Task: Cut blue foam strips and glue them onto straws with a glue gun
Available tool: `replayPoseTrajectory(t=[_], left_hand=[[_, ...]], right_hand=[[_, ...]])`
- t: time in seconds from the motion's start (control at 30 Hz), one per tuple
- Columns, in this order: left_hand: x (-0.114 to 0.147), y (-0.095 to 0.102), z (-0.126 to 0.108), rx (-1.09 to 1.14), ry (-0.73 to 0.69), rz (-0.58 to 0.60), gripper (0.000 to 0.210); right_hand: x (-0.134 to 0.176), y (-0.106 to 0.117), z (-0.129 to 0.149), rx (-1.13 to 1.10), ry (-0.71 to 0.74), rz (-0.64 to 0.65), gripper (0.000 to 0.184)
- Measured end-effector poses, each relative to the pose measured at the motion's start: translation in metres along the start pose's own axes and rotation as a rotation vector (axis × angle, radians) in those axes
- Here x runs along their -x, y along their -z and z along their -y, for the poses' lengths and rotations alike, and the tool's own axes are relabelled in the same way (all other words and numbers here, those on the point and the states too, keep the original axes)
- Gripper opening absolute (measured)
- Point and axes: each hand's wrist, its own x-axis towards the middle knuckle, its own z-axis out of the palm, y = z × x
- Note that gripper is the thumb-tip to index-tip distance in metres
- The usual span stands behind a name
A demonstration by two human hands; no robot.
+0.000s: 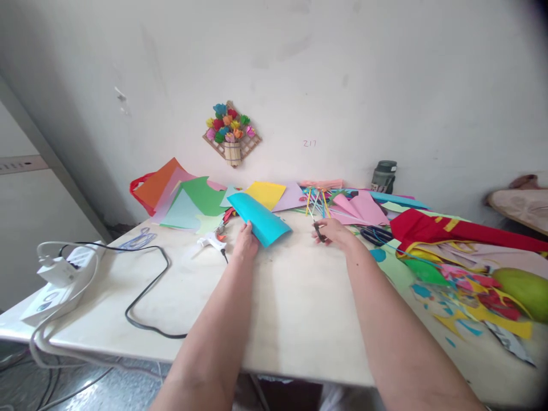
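While both arms are being stretched far across the table (274, 319), the head view is being read as follows.

Head view, left hand: the left hand (245, 240) is being closed on the near edge of the curled blue sheet (259, 218); the sheet is being pinned against the tabletop, probably so that its roll is kept from springing open.

Head view, right hand: the right hand (331, 231) is being clenched round a small dark object (319, 231), too small to be identified; it is being held just beside the thin coloured sticks (315, 201), apparently for ease of reach.

Head view, blue sheet: it is being kept at the middle of the far side of the table, between the two hands, touching the left hand and apart from the right.

Head view, surroundings: a glue gun (210, 242) is being left just left of the left hand, its black cable (148, 285) trailing toward the near edge. Scissors (377, 234) are lying right of the right hand. Paper sheets (188, 200) are being stacked along the wall, and scraps (466, 297) are being gathered at the right, so that the middle is being kept free for working.
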Motion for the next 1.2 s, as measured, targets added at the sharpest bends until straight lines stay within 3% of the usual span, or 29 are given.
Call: replayPoseTrajectory(t=[0.07, 0.17, 0.33, 0.6, 1.2], left_hand=[[0.001, -0.003, -0.002, 0.062, 0.002, -0.057, 0.011], [0.001, -0.006, -0.004, 0.111, 0.025, -0.090, 0.009], [-0.001, -0.005, -0.003, 0.113, 0.073, -0.008, 0.011], [0.000, -0.006, -0.004, 0.085, 0.104, 0.088, 0.017], [0.001, -0.003, -0.001, -0.008, 0.098, 0.016, 0.011]], right_hand=[[0.002, -0.004, -0.003, -0.199, 0.135, 0.181, 0.032], [0.004, -0.006, -0.009, -0.251, 0.221, 0.468, 0.028], [0.006, 0.003, -0.013, -0.127, 0.155, 0.646, 0.031], [0.011, 0.001, -0.009, -0.035, 0.131, 0.694, 0.035], [0.007, 0.007, -0.014, -0.049, 0.182, 0.704, 0.032]])
